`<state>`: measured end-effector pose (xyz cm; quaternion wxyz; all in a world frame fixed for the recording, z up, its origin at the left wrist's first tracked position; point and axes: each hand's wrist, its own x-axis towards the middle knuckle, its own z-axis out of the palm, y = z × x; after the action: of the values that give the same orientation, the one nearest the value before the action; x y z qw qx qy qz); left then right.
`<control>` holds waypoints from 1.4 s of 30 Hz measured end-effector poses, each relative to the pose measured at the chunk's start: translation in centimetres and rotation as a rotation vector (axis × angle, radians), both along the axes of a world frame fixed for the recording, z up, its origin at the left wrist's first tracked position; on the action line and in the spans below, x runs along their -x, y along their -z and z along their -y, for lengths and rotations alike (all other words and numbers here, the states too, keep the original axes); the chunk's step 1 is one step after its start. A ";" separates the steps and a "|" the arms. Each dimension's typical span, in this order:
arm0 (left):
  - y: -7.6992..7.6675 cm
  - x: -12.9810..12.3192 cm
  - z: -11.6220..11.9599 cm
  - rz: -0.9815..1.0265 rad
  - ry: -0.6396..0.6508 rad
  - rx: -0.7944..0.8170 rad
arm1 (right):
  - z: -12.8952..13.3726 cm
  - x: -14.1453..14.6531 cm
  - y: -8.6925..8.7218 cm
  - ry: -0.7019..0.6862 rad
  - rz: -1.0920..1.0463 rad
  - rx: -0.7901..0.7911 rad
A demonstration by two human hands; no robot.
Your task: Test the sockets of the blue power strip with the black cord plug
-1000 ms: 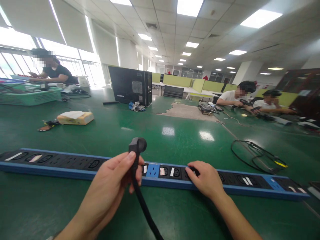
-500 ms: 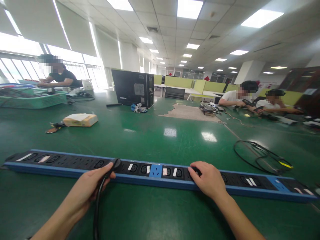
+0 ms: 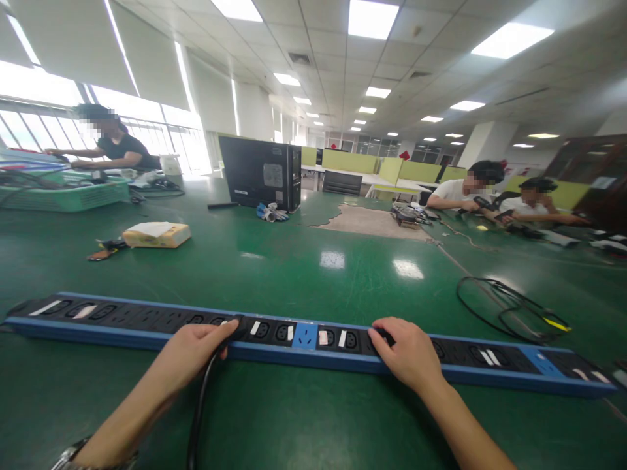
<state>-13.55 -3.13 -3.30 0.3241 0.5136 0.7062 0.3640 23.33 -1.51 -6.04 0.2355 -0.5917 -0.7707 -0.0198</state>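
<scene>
Green desk (image 3: 279, 281), blue strip (image 3: 308, 356) lying lengthwise toward its near edge.
The right hand (image 3: 410, 350) bends over the strip, likely steadying it; whether it grips anything I cannot tell. The left hand (image 3: 196, 349) holds the plug (image 3: 239, 328) against the strip's top, cord (image 3: 196, 418) trailing nearward, perhaps for slack.

the room is brightly lit by ceiling panels (image 3: 373, 19) and by windows (image 3: 34, 81) at the left, where detail is washed out. white glare is mirrored on the glossy table (image 3: 274, 281); soft shadow is cast below the right hand (image 3: 409, 352); the edges are stretched and slightly blurred.
</scene>
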 end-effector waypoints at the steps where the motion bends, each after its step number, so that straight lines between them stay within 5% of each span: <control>1: -0.2 0.1 0.0 -0.100 -0.002 -0.034 | 0.0 0.0 -0.1 0.002 -0.003 0.001; 8: -0.8 -0.4 0.9 -0.505 0.053 -0.393 | 0.1 0.2 -0.3 0.007 -0.015 0.013; 14: -2.0 -1.0 0.8 -0.798 0.179 -0.339 | 0.1 0.3 -0.1 0.001 -0.016 0.015; 19: -2.1 -1.0 0.6 -0.804 0.213 -0.304 | 0.1 0.2 -0.2 0.004 -0.013 0.013; 23: -2.1 -0.5 1.0 -0.634 0.158 -0.301 | 0.2 0.3 -0.3 0.004 -0.013 0.010; 28: -1.5 0.5 2.1 -0.345 -0.083 -0.184 | 0.2 0.4 -0.3 0.003 -0.027 0.017; 33: 0.0 -0.1 1.9 0.136 0.041 0.051 | 0.1 0.3 -0.3 0.005 -0.027 0.013; 37: 1.0 -0.5 1.7 0.479 -0.050 0.138 | 0.1 0.3 -0.3 0.006 -0.030 0.010; 42: 1.8 -0.1 1.8 0.649 -0.049 0.169 | 0.1 0.3 -0.2 0.009 -0.023 0.000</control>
<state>-13.49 -4.96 -5.10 0.5648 0.3248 0.6060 0.4563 23.06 -1.61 -5.79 0.2441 -0.5952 -0.7655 -0.0141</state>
